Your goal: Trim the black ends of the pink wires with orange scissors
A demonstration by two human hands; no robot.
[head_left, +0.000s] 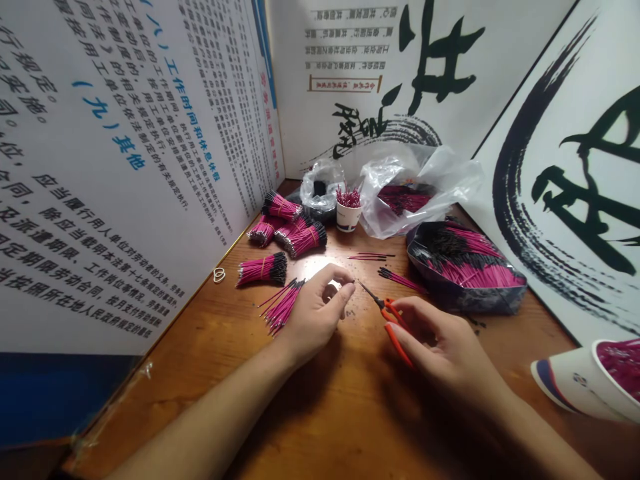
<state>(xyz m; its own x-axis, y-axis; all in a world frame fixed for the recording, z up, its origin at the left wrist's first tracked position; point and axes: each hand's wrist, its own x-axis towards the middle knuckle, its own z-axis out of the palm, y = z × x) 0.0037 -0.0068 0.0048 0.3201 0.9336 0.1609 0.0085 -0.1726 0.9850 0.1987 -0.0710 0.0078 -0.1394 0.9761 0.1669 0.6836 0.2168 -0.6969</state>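
**Orange-handled snips (393, 327) meet the left hand (315, 313)**

The left hand curls closed, thumb and forefinger pinched together, though whatever lies between them is too fine to tell. The right hand (445, 350) grips the snips, their dark tips just beside the left fingertips (347, 287). Loose pink wires (283, 305) lie near the left hand on the wooden bench (165, 400) — tied wire bundles (263, 270) sit farther off, near a white paper cup (349, 217) bristling with more. To the right rests a heaped plastic bag (465, 273), with printed boards (150, 133) rising behind.
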